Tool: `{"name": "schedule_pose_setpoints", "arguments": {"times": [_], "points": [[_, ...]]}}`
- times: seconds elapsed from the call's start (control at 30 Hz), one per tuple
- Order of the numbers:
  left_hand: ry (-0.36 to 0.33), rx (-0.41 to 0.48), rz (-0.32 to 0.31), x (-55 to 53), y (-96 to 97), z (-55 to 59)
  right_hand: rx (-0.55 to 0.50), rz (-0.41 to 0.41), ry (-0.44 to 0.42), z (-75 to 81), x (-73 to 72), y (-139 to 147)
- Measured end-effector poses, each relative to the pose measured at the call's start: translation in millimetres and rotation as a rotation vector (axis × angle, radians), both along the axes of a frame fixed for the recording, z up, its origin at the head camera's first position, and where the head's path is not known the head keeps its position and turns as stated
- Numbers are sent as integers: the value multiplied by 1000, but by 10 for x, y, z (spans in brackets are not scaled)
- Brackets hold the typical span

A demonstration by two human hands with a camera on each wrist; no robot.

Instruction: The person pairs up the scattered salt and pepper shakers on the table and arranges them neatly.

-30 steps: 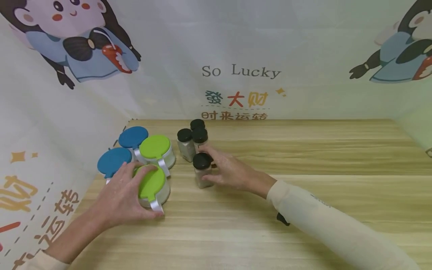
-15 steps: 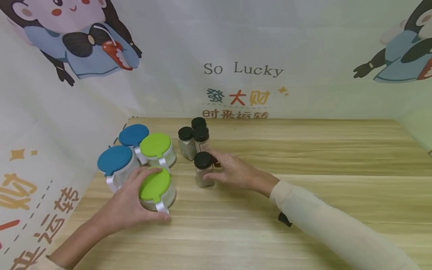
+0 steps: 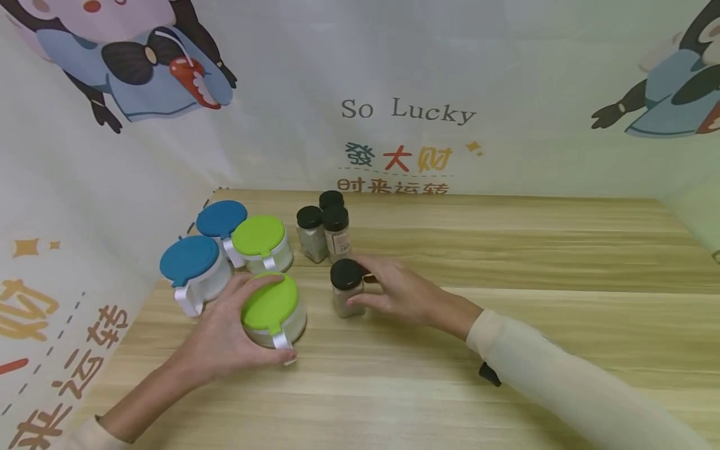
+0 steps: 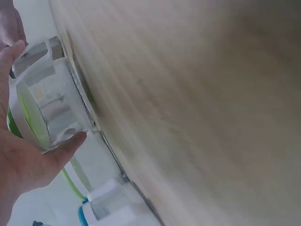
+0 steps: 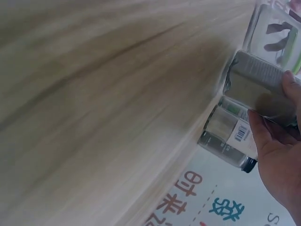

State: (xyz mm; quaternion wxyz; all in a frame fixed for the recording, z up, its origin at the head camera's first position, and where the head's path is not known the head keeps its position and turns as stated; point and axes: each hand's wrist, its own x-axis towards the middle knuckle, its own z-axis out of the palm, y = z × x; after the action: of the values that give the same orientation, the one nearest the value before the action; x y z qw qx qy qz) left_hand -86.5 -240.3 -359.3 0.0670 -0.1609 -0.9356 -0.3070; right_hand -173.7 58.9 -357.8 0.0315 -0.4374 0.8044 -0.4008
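My left hand grips a clear round seasoning jar with a green flip lid and white handle, fingers over its far side and thumb at the handle. In the left wrist view this jar stands upright, its base at the tabletop. With thumb and fingers, my right hand holds a square glass spice bottle with a black cap. Its fingertips are partly hidden behind the bottle. The right wrist view shows the bottle with greyish-brown contents, between the jar and the other bottles.
Two blue-lidded jars and another green-lidded jar stand at the left. Several black-capped spice bottles are grouped behind the held one. A printed cloth borders the wooden table at the back and left.
My left hand has slid the green-lidded jar rightward, away from the blue-lidded jar. My right hand and its spice bottle have shifted slightly right and nearer, apart from the bottles behind.
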Motion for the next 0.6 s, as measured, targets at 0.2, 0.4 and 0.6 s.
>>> {"name": "schedule_pose_setpoints", "arguments": {"times": [0.2, 0.4, 0.6], "points": [[15, -37, 5, -51, 170, 56, -19, 13, -81, 22, 43, 184], [-27, -8, -22, -107, 393, 146, -28, 3, -109, 93, 72, 437], [-49, 24, -100, -229, 654, 147, -54, -30, -101, 96, 118, 656]]}}
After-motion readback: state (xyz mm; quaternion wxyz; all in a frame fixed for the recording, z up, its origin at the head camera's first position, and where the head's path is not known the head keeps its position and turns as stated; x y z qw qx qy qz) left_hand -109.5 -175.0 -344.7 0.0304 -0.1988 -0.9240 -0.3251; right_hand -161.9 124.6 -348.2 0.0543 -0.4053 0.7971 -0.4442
